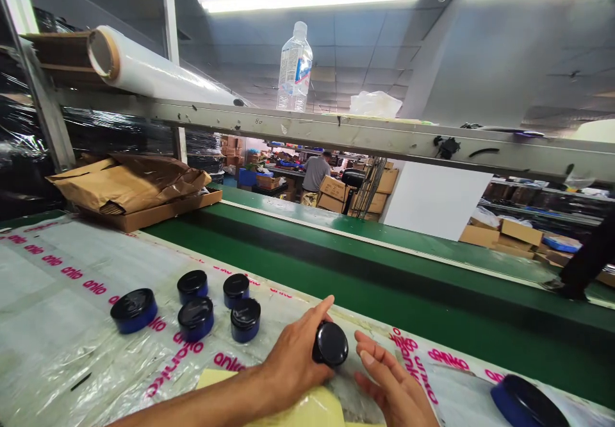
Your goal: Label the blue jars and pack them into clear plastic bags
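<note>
Seen from the head camera, a person's left hand grips a round, black-lidded container on the near side of a green conveyor belt, its lid tilted toward the lens, while the right hand, also on the belt's near side, curves its parted fingers just beside the container without touching it. Below the hands, farther from the belt, lies a yellow sheet. Five more containers, blue with black lids, among them a broad one, are grouped on the plastic-covered worktop left of the hands, on the belt's near side; a sixth sits near the belt's edge at far right. A shallow cardboard tray of crumpled brown paper lies at the belt's left end, and a person in a grey top stands well beyond it. The held container's underside is hidden, and whether its lid is fastened cannot be told. The risk, by judgement, is a slip: the smooth, rounded side could slide from a one-handed grip if the fingers loosen before the other hand bears any weight, and a sideways knock could send it toward the belt.
</note>
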`<move>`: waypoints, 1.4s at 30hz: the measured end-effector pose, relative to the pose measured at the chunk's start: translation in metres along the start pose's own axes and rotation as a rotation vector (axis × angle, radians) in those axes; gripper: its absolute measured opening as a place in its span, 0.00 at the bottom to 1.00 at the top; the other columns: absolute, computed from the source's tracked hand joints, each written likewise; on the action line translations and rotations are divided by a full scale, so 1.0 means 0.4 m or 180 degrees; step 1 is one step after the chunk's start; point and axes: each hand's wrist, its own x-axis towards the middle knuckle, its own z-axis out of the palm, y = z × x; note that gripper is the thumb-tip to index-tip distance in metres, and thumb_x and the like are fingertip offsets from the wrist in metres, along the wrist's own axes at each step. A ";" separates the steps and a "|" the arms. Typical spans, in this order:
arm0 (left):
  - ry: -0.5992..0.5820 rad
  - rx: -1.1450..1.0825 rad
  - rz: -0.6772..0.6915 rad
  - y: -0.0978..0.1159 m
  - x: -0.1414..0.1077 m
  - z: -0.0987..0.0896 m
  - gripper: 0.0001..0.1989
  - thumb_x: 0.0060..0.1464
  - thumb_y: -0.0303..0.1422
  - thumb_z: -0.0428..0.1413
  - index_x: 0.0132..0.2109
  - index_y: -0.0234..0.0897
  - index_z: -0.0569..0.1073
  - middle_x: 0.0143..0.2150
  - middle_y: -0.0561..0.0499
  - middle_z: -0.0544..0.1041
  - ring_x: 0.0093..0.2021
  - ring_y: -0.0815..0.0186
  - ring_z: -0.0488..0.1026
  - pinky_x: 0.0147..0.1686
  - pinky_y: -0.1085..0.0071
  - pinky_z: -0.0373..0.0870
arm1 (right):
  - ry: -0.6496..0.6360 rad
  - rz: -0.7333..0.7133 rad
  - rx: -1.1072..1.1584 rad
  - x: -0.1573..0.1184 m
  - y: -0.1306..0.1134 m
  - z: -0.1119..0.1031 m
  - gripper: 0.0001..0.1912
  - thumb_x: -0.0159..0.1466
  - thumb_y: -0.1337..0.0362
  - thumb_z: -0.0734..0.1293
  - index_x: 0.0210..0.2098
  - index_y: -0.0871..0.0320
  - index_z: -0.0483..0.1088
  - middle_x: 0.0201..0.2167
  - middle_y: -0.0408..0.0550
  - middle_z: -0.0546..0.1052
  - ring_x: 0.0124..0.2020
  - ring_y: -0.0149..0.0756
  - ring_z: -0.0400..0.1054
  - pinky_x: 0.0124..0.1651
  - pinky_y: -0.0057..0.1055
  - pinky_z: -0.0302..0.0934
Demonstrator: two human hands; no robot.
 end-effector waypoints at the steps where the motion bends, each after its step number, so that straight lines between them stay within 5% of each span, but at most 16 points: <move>1: 0.0077 0.0029 0.0021 -0.004 0.000 0.011 0.53 0.39 0.19 0.63 0.72 0.44 0.55 0.59 0.46 0.73 0.56 0.54 0.72 0.58 0.60 0.67 | -0.0030 -0.0004 0.0031 0.005 0.003 -0.001 0.27 0.46 0.43 0.79 0.39 0.53 0.83 0.52 0.47 0.81 0.54 0.49 0.71 0.43 0.30 0.70; 8: 0.0078 0.0072 0.0143 -0.007 -0.003 0.033 0.52 0.41 0.22 0.67 0.71 0.43 0.56 0.57 0.47 0.73 0.54 0.55 0.72 0.58 0.61 0.68 | -0.0094 0.0176 0.0146 0.017 0.023 0.004 0.32 0.45 0.42 0.80 0.42 0.55 0.82 0.44 0.50 0.83 0.52 0.53 0.73 0.44 0.36 0.71; 17: -0.0106 -0.0078 -0.0023 0.046 -0.022 -0.023 0.48 0.43 0.28 0.68 0.70 0.41 0.59 0.66 0.41 0.66 0.65 0.47 0.64 0.66 0.53 0.59 | -0.0115 0.0118 0.0203 0.019 0.028 -0.003 0.26 0.47 0.45 0.80 0.39 0.55 0.82 0.42 0.48 0.82 0.45 0.46 0.76 0.40 0.31 0.71; 23: 0.0382 -0.0361 0.0192 0.079 -0.039 -0.026 0.32 0.49 0.24 0.61 0.62 0.45 0.69 0.47 0.50 0.80 0.54 0.54 0.72 0.64 0.52 0.60 | -0.0022 -0.0340 -0.0455 0.014 0.032 -0.002 0.24 0.48 0.40 0.76 0.30 0.54 0.80 0.56 0.52 0.78 0.58 0.57 0.69 0.50 0.37 0.70; 26: 0.0369 -0.0536 0.0099 0.085 -0.038 -0.022 0.31 0.51 0.25 0.60 0.62 0.44 0.69 0.43 0.52 0.81 0.53 0.55 0.74 0.66 0.52 0.56 | 0.0035 -0.0534 -0.0762 0.006 0.025 0.009 0.23 0.49 0.40 0.74 0.29 0.54 0.79 0.55 0.54 0.79 0.59 0.57 0.68 0.53 0.39 0.68; 33: 0.0262 -0.0920 -0.0394 0.083 -0.033 -0.017 0.27 0.53 0.26 0.59 0.61 0.41 0.70 0.39 0.53 0.81 0.49 0.56 0.75 0.54 0.59 0.66 | 0.0186 -0.0697 -0.0984 -0.018 -0.002 0.035 0.18 0.48 0.45 0.75 0.25 0.54 0.77 0.53 0.55 0.80 0.56 0.56 0.72 0.45 0.33 0.71; 42: 0.0125 -0.1372 -0.0430 0.099 -0.026 -0.022 0.20 0.52 0.30 0.60 0.53 0.37 0.72 0.33 0.54 0.78 0.39 0.61 0.76 0.43 0.66 0.69 | 0.0291 -0.1076 -0.1136 -0.021 0.020 0.036 0.19 0.54 0.43 0.72 0.28 0.54 0.77 0.51 0.53 0.78 0.47 0.48 0.74 0.44 0.34 0.68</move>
